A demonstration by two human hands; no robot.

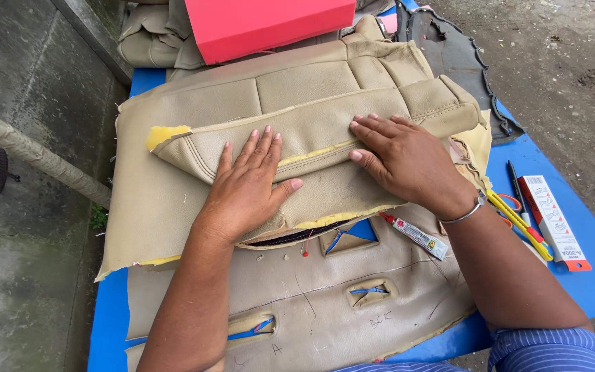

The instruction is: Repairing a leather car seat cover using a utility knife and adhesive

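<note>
Figure: Both hands lay flat and spread on a beige leatherette seat cover (297, 103) backed with yellow foam, which rested on a blue table (587, 282). The left hand (246, 189), fingers fanned and palm down, pressed the folded flap (311, 138) of the cover, its fingertips just short of the stitched seam; the right hand (401, 162), likewise open and gripping nothing, held the same flap beside it, fingertips on the fold. The cover appeared soft, pliable and light, with a smooth face that would likely slide under a loose palm; the frayed foam edge beyond the right wrist looked prone to tearing, so the stitched seams seemed the firmer places to take hold. Below both wrists lay a cut leatherette panel (311, 303) with slits. Just beside the right forearm lay a small glue tube (414, 235); farther outward lay a yellow utility knife (521, 225), what were probably orange-handled scissors (511, 202), and a long narrow box (554, 222).
</note>
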